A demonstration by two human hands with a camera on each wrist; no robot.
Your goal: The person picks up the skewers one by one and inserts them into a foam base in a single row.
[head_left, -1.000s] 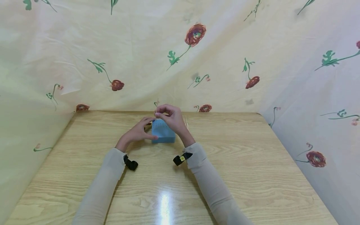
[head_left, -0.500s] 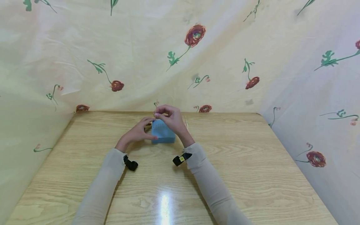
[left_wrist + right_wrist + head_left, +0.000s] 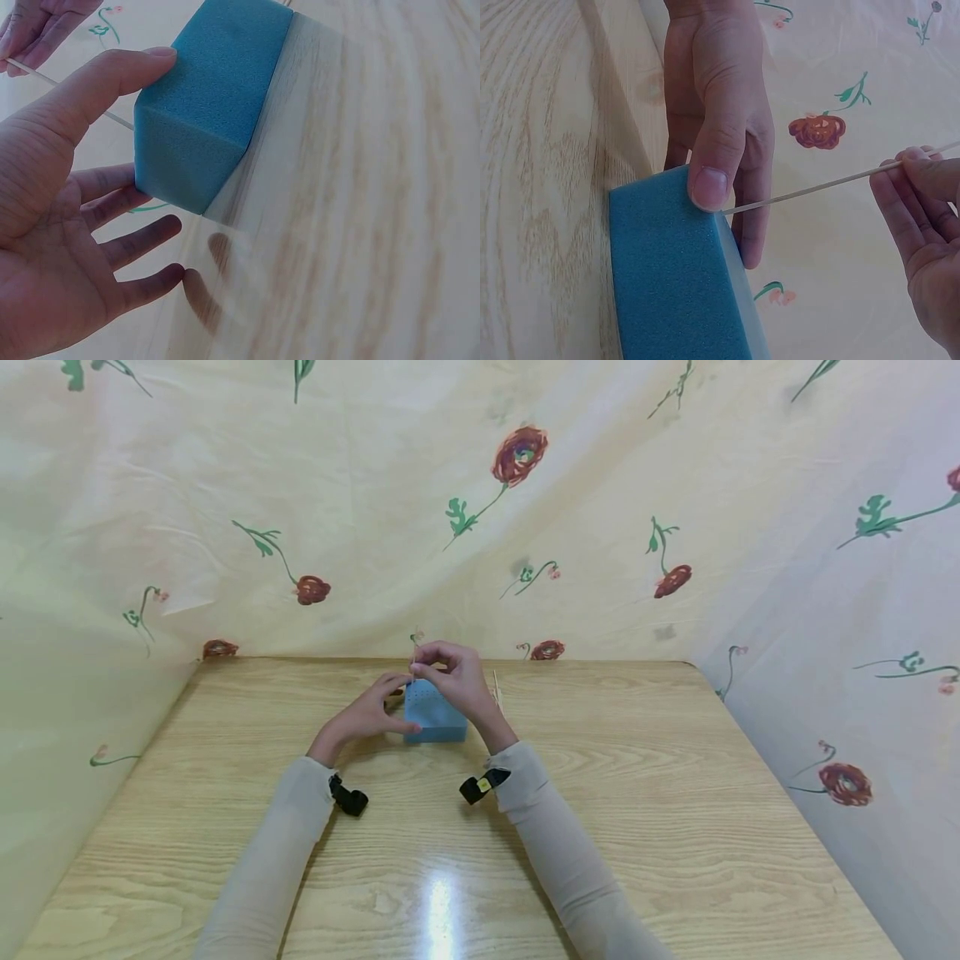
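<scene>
Cream cloth backdrop (image 3: 390, 485), printed with red flowers and green stems, behind and to both sides. Wood-grain table (image 3: 675, 777), pale, bearing a bright light reflection. Pale sleeves (image 3: 570, 860), two, long, reaching forward over the table. Left hand (image 3: 363, 710), at the block's left side, gripping it with thumb on the near face and index finger at the far corner; ring and little fingers spread clear. Right hand (image 3: 461, 681), above the block's far part, pinching a thin stick between thumb and fingers. Blue foam block (image 3: 435, 717), flat on the table, between the hands. Black wrist cameras (image 3: 348, 799), one per wrist. Thin stick (image 3: 802, 193), pale, near upright, lower end at the block's far left; depth of insertion cannot be told. Loose sticks (image 3: 498, 689), pale, beyond the right wrist, partly hidden. Small holes (image 3: 423, 693), in rows, on the block's top.
</scene>
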